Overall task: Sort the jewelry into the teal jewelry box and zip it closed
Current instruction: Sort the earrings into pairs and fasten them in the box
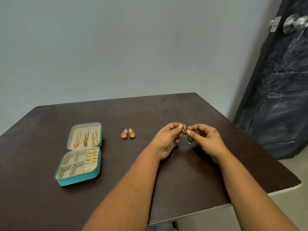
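Observation:
The teal jewelry box [78, 180] lies open at the left of the dark table. Three chains [85, 139] hang in its lid and several gold rings [92, 156] fill the roll slots at the base's right; the other compartments hold nothing. A pair of gold dome earrings [128, 133] lies on the table between the box and my hands. My left hand [166, 139] and my right hand [205, 139] meet above the table, both pinching green-and-gold earrings [184, 130]; one of them [189, 139] dangles below my right fingers.
The brown table [150, 164] ends at a right edge near my right forearm and a far edge against the grey wall. A dark door with a metal knob [295, 24] stands at the right.

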